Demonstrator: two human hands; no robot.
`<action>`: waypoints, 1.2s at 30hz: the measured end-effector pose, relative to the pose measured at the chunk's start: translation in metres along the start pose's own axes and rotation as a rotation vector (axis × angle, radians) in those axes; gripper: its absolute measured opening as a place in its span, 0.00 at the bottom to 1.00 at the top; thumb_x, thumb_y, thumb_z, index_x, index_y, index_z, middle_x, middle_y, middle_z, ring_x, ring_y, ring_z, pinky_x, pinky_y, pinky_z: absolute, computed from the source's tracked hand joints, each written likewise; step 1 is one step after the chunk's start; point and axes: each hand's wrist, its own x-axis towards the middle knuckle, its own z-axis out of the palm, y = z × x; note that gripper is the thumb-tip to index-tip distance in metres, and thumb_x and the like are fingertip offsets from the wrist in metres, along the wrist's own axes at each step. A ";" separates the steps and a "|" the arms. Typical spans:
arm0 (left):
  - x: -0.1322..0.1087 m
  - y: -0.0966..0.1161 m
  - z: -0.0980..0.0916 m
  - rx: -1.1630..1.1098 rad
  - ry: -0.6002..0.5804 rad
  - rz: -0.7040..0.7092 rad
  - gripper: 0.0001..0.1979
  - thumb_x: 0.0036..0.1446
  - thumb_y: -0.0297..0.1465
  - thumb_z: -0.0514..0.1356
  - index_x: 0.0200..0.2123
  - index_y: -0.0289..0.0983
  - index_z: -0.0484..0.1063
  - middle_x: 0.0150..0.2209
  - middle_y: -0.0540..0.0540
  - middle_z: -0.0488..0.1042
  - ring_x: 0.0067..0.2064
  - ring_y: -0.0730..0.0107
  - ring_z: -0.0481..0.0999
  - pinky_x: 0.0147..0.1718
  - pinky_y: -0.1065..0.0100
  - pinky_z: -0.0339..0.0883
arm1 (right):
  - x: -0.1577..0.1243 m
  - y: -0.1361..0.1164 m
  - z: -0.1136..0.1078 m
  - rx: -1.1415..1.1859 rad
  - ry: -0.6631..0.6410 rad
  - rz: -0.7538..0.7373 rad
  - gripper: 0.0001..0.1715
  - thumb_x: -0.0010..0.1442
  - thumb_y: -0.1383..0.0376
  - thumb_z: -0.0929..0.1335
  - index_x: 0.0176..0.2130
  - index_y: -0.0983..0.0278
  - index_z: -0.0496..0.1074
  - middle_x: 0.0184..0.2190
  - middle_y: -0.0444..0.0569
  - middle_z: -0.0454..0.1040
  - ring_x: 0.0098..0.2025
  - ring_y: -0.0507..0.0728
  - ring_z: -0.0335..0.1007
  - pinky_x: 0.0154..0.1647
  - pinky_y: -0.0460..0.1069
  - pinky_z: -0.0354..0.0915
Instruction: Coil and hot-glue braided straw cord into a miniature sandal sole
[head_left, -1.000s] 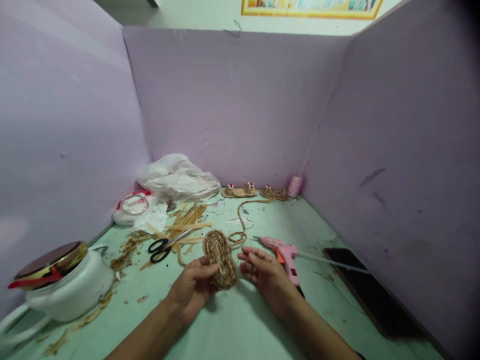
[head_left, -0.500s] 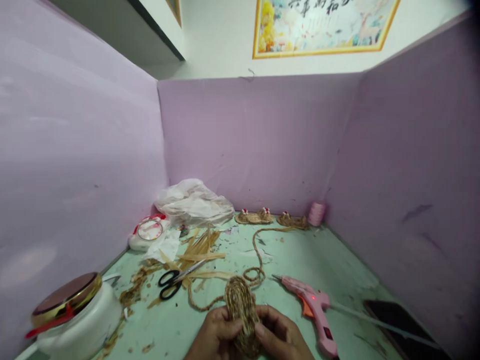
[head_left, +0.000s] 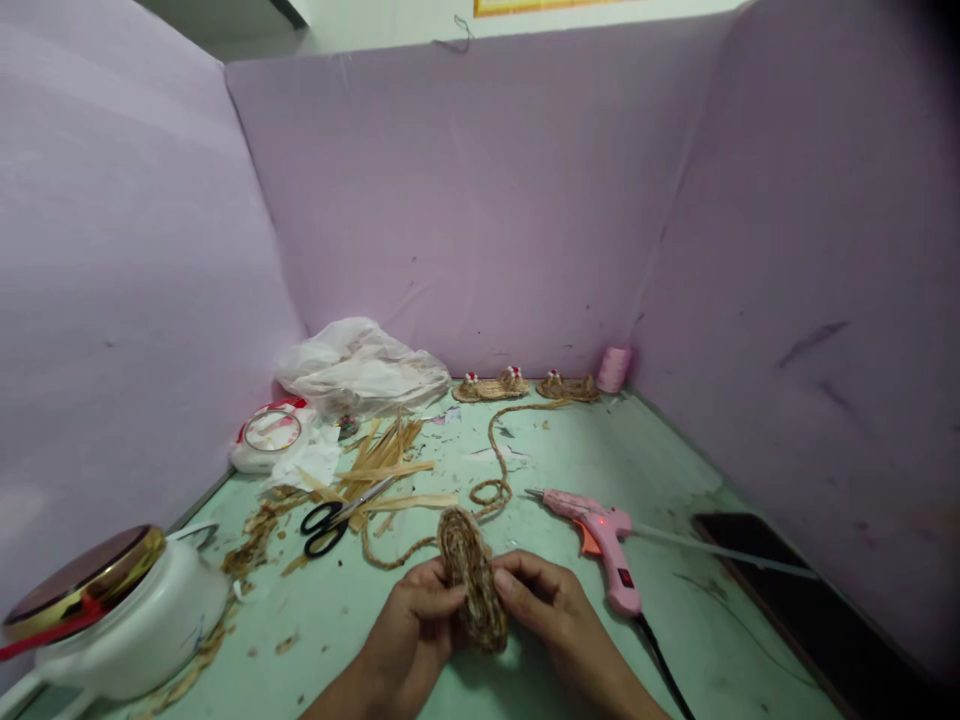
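Observation:
Between my two hands is a small oval sole of coiled straw rope (head_left: pixel 471 580), held upright and tilted slightly. My left hand (head_left: pixel 416 620) pinches its left edge, thumb on the near face. On the opposite edge my right hand (head_left: pixel 544 605) grips with thumb and bent fingers. A twisted straw rope (head_left: pixel 495 440) trails from behind the sole, loops once and runs to the back of the table. To the right lies a pink hot glue gun (head_left: pixel 592 535) with a lit red light and a clear glue stick in its rear. Black-handled scissors (head_left: pixel 330 525) rest to the left.
Straw strips (head_left: pixel 386 460) lie beyond the scissors. A white pot (head_left: pixel 150 620) stands front left, a dark phone-like slab (head_left: pixel 795 590) front right. At the back are a plastic bag (head_left: pixel 360 365), small straw slippers (head_left: pixel 491 388) and a pink thread spool (head_left: pixel 614 370). Purple panels (head_left: pixel 480 220) enclose the table.
My view has tipped downward, so the table things sit higher in the picture. Both hands still hold the straw sole, which leans a little more to the left at its top.

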 end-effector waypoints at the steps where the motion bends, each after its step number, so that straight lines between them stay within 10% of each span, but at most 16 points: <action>1: 0.000 0.001 0.000 -0.022 -0.003 -0.011 0.09 0.36 0.22 0.62 0.27 0.30 0.77 0.23 0.44 0.76 0.26 0.70 0.72 0.30 0.70 0.63 | -0.001 -0.005 0.001 -0.032 -0.012 -0.011 0.22 0.48 0.49 0.71 0.27 0.67 0.74 0.23 0.47 0.73 0.27 0.53 0.66 0.31 0.48 0.62; 11: -0.004 0.003 0.006 -0.042 0.064 -0.026 0.11 0.27 0.21 0.55 0.19 0.31 0.75 0.20 0.46 0.73 0.24 0.68 0.70 0.26 0.67 0.64 | -0.010 -0.019 0.011 -0.162 0.013 -0.028 0.12 0.44 0.60 0.70 0.28 0.67 0.71 0.22 0.45 0.70 0.25 0.52 0.64 0.28 0.48 0.60; 20: -0.003 -0.004 -0.002 0.203 -0.093 0.032 0.14 0.33 0.26 0.69 0.29 0.31 0.79 0.26 0.43 0.77 0.30 0.65 0.74 0.35 0.67 0.65 | -0.013 -0.024 0.010 -0.236 0.149 -0.083 0.06 0.43 0.65 0.68 0.26 0.64 0.67 0.21 0.43 0.68 0.26 0.53 0.64 0.29 0.48 0.62; 24: -0.002 0.008 -0.018 0.483 -0.034 0.291 0.29 0.32 0.35 0.71 0.44 0.38 0.76 0.41 0.42 0.78 0.43 0.55 0.74 0.43 0.63 0.65 | -0.010 -0.031 0.003 -0.430 0.165 -0.124 0.03 0.42 0.71 0.65 0.24 0.64 0.68 0.23 0.46 0.72 0.29 0.54 0.68 0.30 0.47 0.63; 27: -0.008 0.021 -0.020 0.775 0.039 0.475 0.22 0.40 0.35 0.68 0.42 0.39 0.76 0.43 0.42 0.76 0.47 0.56 0.72 0.47 0.64 0.62 | -0.010 -0.035 0.000 -0.574 0.158 -0.205 0.06 0.42 0.73 0.65 0.23 0.64 0.69 0.24 0.46 0.72 0.29 0.55 0.69 0.30 0.47 0.63; 36: -0.013 0.009 0.003 0.853 0.114 0.271 0.06 0.41 0.29 0.63 0.27 0.35 0.74 0.27 0.47 0.75 0.32 0.65 0.72 0.33 0.69 0.63 | -0.009 -0.017 0.003 -0.604 0.027 -0.109 0.07 0.46 0.69 0.67 0.29 0.66 0.74 0.26 0.48 0.74 0.28 0.54 0.68 0.28 0.47 0.63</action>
